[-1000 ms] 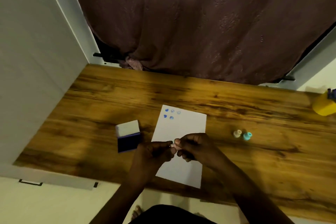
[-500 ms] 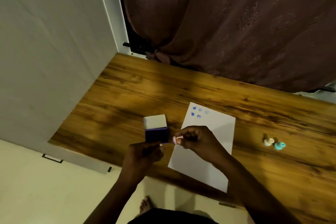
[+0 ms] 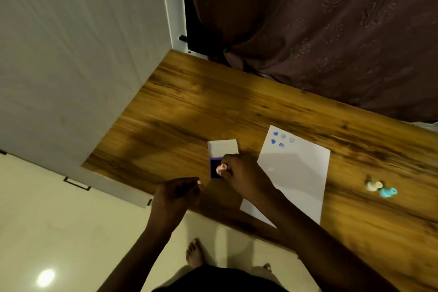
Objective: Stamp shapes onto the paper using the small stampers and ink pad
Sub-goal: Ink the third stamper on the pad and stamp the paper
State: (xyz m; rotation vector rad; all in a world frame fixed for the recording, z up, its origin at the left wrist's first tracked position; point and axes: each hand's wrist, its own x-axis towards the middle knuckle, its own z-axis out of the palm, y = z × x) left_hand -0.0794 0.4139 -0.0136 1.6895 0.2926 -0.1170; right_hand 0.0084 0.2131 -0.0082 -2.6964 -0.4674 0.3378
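The left hand hovers at the near edge of the wooden table, fingers loosely curled, pinching something tiny and pale that I cannot make out. The right hand reaches across, fingers pinched on a small pink stamper set down on the dark ink pad, whose white lid stands open behind. Just beside lies the paper with five blue stamped shapes; no writing is legible. Farther right sit two more stampers, cream and teal.
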